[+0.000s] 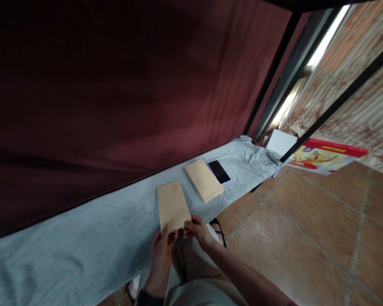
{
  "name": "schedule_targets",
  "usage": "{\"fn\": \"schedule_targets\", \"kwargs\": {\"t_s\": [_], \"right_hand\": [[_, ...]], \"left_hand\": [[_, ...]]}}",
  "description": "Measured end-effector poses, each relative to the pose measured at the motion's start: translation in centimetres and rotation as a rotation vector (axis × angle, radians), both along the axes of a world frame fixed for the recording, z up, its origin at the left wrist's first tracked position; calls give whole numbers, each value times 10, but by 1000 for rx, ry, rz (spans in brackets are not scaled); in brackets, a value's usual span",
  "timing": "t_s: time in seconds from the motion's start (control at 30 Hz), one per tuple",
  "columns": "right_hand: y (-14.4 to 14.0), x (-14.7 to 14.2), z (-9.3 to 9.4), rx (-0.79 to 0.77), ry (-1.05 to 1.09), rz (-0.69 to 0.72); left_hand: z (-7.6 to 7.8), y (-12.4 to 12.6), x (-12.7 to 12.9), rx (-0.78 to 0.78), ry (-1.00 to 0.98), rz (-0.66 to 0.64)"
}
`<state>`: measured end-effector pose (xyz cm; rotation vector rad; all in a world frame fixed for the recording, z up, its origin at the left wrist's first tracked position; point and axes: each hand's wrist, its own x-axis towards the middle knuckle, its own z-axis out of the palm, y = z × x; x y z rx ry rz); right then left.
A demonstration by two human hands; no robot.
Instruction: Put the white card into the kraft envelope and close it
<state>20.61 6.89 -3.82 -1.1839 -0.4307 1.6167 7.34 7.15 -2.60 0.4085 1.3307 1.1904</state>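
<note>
Our left hand (162, 244) at seven o'clock and right hand (198, 230) at five pinch the tan envelope (173, 203) along its near edge, over the pale cloth (111, 229). It looks light, flexible and creasable; the corners seem the best hold.

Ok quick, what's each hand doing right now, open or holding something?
Left hand: closed, thumb on top, holding the near tan packet by its lower edge.
Right hand: closed, holding the same packet at its lower right corner.
</note>
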Motion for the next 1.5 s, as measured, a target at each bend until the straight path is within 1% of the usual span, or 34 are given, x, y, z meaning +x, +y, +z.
{"fn": "schedule_targets", "kwargs": {"t_s": [0.07,0.13,0.2,0.3,0.4,0.5,0.57,0.6,0.63,0.7,0.73,0.8,0.87,0.93,1.0,1.03,1.1,1.17,1.2,1.27,1.33,1.4,1.5], "right_hand": [[1,5,-2,-9,-28,5],[1,9,-2,-10,-53,26],[0,10,-2,-12,-65,25],[-2,9,-2,-18,-50,9],[-2,9,-8,-57,-62,22],[-1,12,-19,-91,-123,57],[-3,17,-26,-64,-224,60],[-6,20,-29,-7,-319,42],[-10,24,-30,83,-454,20],[-19,29,-29,334,-812,-6],[-23,30,-27,464,-1000,24],[-30,29,-20,674,-1288,148],[-30,23,-12,783,-1433,263],[-25,18,-2,798,-1477,295],[-16,16,8,767,-1421,235],[-12,16,14,745,-1344,173],[-2,19,26,677,-1093,5],[6,20,37,566,-744,-143],[9,19,41,503,-553,-187],[11,13,44,389,-195,-221],[9,3,42,311,70,-223],[5,-8,35,267,210,-227],[-3,-19,25,233,273,-234]], "left_hand": [[-2,4,-12,33,56,-69],[-3,7,-19,16,113,-176],[-3,10,-21,-13,150,-252],[-3,10,-16,10,198,-296],[-4,8,-10,26,256,-319],[-5,6,-8,17,278,-317],[-5,5,-9,2,273,-304],[-4,5,-10,-4,269,-297],[-3,5,-10,-4,265,-291],[0,4,-10,16,253,-288],[2,4,-9,31,247,-285],[8,3,-4,53,241,-282],[18,2,3,65,255,-282],[30,1,9,79,276,-288],[42,-1,12,118,269,-284],[48,-1,12,148,252,-282],[55,-2,10,191,230,-252],[55,-2,8,157,240,-214],[53,-2,9,109,241,-204],[45,-3,12,26,197,-223],[34,-5,17,17,120,-275],[24,-7,22,60,74,-311],[14,-10,25,84,83,-294]]}}
